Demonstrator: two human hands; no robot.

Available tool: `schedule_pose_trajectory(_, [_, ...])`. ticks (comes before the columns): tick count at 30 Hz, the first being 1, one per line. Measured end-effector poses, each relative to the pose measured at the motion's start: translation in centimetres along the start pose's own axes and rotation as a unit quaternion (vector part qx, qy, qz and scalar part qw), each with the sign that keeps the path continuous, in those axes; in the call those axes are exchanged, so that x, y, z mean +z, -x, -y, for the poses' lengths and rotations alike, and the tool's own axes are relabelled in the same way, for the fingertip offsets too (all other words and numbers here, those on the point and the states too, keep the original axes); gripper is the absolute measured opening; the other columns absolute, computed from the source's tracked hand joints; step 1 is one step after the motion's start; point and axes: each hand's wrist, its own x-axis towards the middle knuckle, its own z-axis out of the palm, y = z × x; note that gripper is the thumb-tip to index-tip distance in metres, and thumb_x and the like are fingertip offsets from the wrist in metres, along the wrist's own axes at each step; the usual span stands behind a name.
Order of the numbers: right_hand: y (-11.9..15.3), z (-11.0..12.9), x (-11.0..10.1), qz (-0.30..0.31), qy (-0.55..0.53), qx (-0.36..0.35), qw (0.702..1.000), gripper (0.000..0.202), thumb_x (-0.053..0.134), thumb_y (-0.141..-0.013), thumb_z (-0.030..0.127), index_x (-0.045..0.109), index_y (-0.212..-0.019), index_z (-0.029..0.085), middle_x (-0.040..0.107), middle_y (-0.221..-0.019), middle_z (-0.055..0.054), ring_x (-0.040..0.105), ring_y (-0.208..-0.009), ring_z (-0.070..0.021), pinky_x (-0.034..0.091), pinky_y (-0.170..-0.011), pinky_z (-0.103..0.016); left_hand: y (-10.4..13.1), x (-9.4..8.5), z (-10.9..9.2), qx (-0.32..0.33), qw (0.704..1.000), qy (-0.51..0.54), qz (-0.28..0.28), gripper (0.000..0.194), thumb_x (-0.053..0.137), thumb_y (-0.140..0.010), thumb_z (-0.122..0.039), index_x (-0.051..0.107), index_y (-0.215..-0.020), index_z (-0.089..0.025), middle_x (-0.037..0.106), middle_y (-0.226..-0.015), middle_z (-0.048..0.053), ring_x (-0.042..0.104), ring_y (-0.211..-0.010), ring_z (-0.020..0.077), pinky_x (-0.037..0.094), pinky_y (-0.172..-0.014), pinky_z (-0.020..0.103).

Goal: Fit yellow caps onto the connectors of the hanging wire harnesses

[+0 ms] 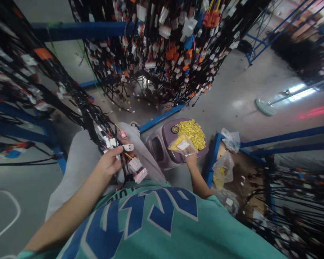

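My left hand [112,160] is closed around a white connector [128,147] at the end of a thick black wire harness [90,115]. More white connectors hang beside its fingers, and a pink-and-white connector block [139,171] dangles just to the right. A purple-grey stool [167,133] stands right of my knees, with a heap of small yellow pieces [194,131] on its top. On the stool's near edge lies a clear labelled bag [185,144] with yellow pieces inside. My right hand [191,158] is at the bag's lower end, its fingers mostly hidden by the plastic.
Dense bundles of harnesses with many connectors [162,54] hang ahead from a blue frame [83,30]. More plastic bags [224,169] lie at the right by a blue frame and cardboard. Further harnesses [299,194] fill the lower right. A round metal base [265,107] stands on the floor.
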Motion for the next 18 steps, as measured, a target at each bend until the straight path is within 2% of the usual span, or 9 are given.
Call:
schedule_pose_trajectory(6, [0.4, -0.7, 0.2, -0.008, 0.0, -0.01, 1.0, 0.008, 0.046, -0.072, 0.02, 0.052, -0.07, 0.016, 0.059, -0.076, -0.006, 0.049, -0.076, -0.0172, 0.038, -0.074, -0.029, 0.1, 0.7, -0.1, -0.014, 0.999, 0.01, -0.049, 0.023, 0.058, -0.055, -0.006, 0.062, -0.077, -0.014, 0.067, -0.061, 0.001, 0.062, -0.05, 0.0157, 0.055, -0.063, 0.035])
schedule_pose_trajectory(9, [0.4, -0.7, 0.1, -0.015, 0.008, -0.009, 1.0, 0.01, 0.044, -0.074, 0.021, 0.051, -0.068, 0.016, 0.058, -0.073, -0.006, 0.049, -0.074, -0.0171, 0.038, -0.073, -0.029, 0.0, 0.6, -0.1, -0.015, 0.999, 0.014, -0.048, 0.029, 0.057, -0.056, -0.005, 0.062, -0.083, -0.014, 0.067, -0.061, 0.001, 0.061, -0.05, 0.0148, 0.055, -0.064, 0.033])
schedule_pose_trajectory(18, [-0.2, -1.4, 0.8, 0.01, 0.053, -0.001, 0.999, 0.017, 0.044, -0.072, 0.023, 0.056, -0.079, 0.014, 0.061, -0.09, -0.012, 0.052, -0.089, -0.0209, 0.039, -0.08, -0.033, 0.2, 0.7, -0.1, -0.017, 0.998, 0.02, -0.052, 0.031, 0.059, -0.056, -0.005, 0.063, -0.086, -0.013, 0.067, -0.06, 0.002, 0.061, -0.05, 0.0151, 0.056, -0.062, 0.034])
